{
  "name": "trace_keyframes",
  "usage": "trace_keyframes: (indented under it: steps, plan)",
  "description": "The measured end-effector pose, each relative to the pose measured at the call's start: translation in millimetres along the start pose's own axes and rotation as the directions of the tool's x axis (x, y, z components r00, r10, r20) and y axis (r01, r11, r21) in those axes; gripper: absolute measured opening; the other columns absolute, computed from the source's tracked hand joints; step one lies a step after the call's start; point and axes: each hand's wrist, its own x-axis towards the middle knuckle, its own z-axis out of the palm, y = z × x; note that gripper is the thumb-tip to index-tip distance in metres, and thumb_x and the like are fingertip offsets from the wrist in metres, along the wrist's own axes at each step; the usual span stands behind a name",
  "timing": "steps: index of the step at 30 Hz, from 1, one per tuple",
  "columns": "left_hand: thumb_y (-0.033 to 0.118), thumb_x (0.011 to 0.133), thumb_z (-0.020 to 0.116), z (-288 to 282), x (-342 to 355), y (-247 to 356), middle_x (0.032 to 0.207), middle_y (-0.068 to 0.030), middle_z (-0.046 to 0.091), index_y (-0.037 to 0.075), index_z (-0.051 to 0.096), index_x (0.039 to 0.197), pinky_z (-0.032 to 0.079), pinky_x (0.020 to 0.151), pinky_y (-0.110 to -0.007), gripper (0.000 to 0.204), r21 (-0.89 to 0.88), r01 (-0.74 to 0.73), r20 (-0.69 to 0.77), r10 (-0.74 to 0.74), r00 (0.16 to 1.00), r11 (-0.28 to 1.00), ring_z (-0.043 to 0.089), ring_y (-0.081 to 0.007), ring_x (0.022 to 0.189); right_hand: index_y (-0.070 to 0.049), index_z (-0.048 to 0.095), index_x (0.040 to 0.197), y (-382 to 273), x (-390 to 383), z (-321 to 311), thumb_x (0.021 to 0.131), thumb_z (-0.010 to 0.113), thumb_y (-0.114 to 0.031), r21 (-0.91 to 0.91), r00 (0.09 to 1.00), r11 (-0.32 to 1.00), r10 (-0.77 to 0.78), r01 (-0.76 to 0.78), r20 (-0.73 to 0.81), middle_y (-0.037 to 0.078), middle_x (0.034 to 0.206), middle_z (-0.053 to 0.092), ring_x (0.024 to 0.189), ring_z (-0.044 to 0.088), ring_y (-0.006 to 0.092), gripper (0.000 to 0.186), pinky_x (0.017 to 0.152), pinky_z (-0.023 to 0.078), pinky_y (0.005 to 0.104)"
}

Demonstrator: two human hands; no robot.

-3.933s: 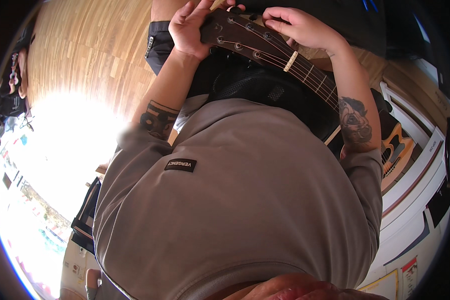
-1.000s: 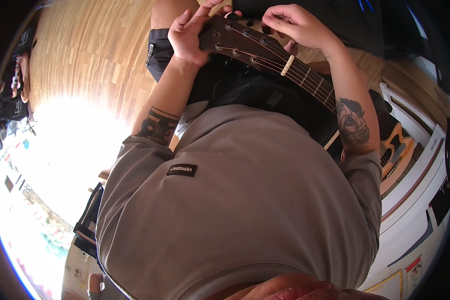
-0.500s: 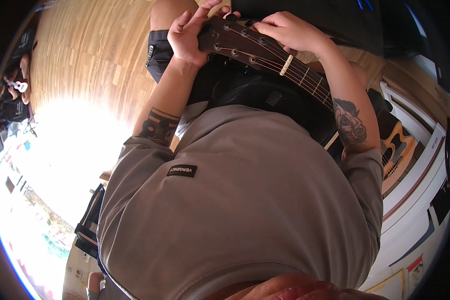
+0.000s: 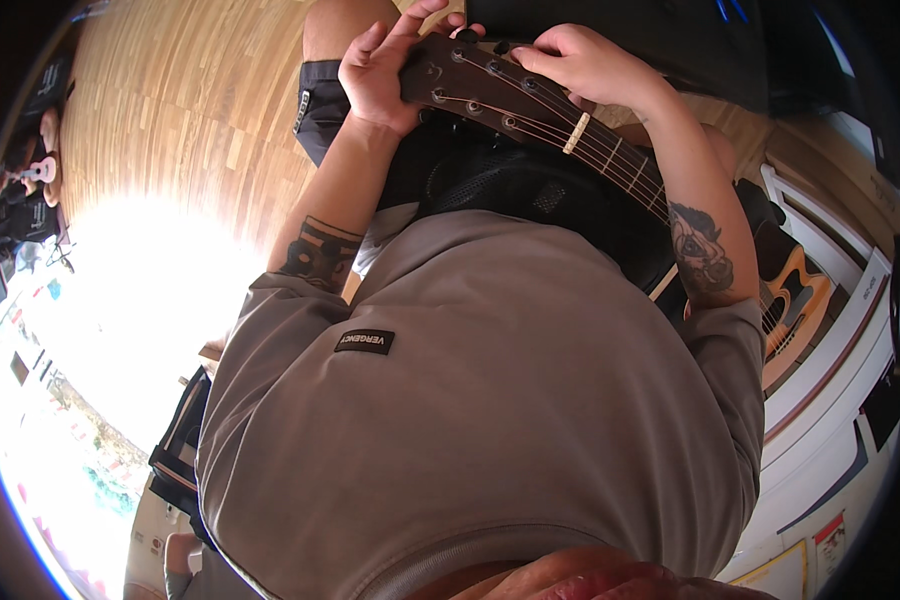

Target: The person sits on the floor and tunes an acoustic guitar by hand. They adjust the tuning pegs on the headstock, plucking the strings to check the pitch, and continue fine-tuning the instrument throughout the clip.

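Note:
A guitar's dark brown headstock (image 4: 470, 78) slants across my lap, with metal string posts on its face. Strings run from them over a pale nut (image 4: 576, 133) onto the fretted neck (image 4: 625, 170). My left hand (image 4: 378, 88) cups the end of the headstock, palm against its edge, fingers reaching round the far side and partly hidden. At the far edge my right hand (image 4: 592, 68) is bent over, thumb and fingers closed at a dark tuning peg (image 4: 501, 48). Its other fingers are tucked behind the neck. The guitar's body is out of sight.
Another guitar (image 4: 798, 300) with a light wood top stands at the right beside white ledges (image 4: 830, 375). A dark surface (image 4: 620, 25) lies beyond my hands. At far left a person holds a small pinkish ukulele-like instrument (image 4: 40, 170). Wooden floor (image 4: 190, 110) spreads at left.
The headstock and both my hands have shifted very slightly right. The grip looks the same. At far left, the small instrument has tilted a little.

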Motion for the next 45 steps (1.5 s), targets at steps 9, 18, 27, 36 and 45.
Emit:
trace_keyframes:
  steps: [9, 18, 27, 36, 45]
  plan:
    - [0.058, 0.089, 0.054, 0.3, 0.5, -0.3, 0.134, -0.0192, 0.050, 0.008, 0.054, 0.139, 0.040, 0.112, -0.063, 0.070, 0.008, -0.005, -0.005, 0.005, 1.000, 1.000, 0.047, -0.0498, 0.134, 0.008, 0.075, 0.100, -9.1, -4.5, -1.7, 0.097, 0.062, -0.042, -0.010, 0.992, 0.993, 0.119, -0.120, -0.040, 0.014, 0.073, 0.070, 0.056, 0.069, 0.0236, 0.052, 0.037, 0.054, 0.0414]
    - [0.058, 0.090, 0.054, -2.8, 0.9, -0.1, 0.134, -0.0188, 0.049, 0.009, 0.054, 0.139, 0.041, 0.111, -0.063, 0.070, -0.002, -0.009, 0.028, 0.009, 1.000, 1.000, 0.046, -0.0502, 0.134, 0.004, 0.076, 0.098, -7.3, -2.3, 0.5, 0.096, 0.063, -0.036, 0.015, 0.995, 0.995, 0.095, -0.094, -0.040, 0.015, 0.073, 0.070, 0.057, 0.066, 0.0219, 0.043, 0.046, 0.053, 0.0415]
    - [0.058, 0.090, 0.054, -1.5, 0.5, 0.0, 0.134, -0.0184, 0.050, 0.009, 0.055, 0.139, 0.041, 0.111, -0.061, 0.070, 0.001, 0.000, 0.020, 0.000, 1.000, 1.000, 0.047, -0.0497, 0.134, -0.001, 0.070, 0.104, -1.6, -5.5, 1.1, 0.104, 0.056, -0.025, 0.006, 0.995, 0.996, -0.093, 0.093, -0.029, -0.001, 0.065, 0.057, 0.048, 0.051, 0.0073, 0.028, 0.046, 0.040, 0.0251]
    - [0.059, 0.089, 0.055, 0.1, -0.9, -0.2, 0.135, -0.0181, 0.050, 0.009, 0.055, 0.139, 0.042, 0.111, -0.061, 0.070, 0.017, -0.005, -0.011, 0.005, 1.000, 1.000, 0.048, -0.0495, 0.133, -0.003, 0.069, 0.105, -5.3, -13.0, -7.0, 0.098, 0.063, -0.004, 0.004, 0.969, 0.971, -0.240, 0.240, -0.052, 0.009, 0.092, 0.072, 0.084, 0.068, 0.0223, 0.009, 0.080, 0.054, 0.0356]
    - [0.058, 0.090, 0.054, -4.4, 1.1, 0.7, 0.135, -0.0175, 0.050, 0.008, 0.054, 0.140, 0.042, 0.111, -0.061, 0.070, 0.011, -0.002, 0.025, 0.002, 1.000, 1.000, 0.047, -0.0483, 0.135, 0.000, 0.061, 0.093, 12.2, 6.3, -3.2, 0.090, 0.065, 0.006, -0.200, 0.833, 0.824, -0.550, 0.530, -0.058, 0.009, 0.093, 0.064, 0.087, 0.064, 0.0240, 0.009, 0.080, 0.053, 0.0367]
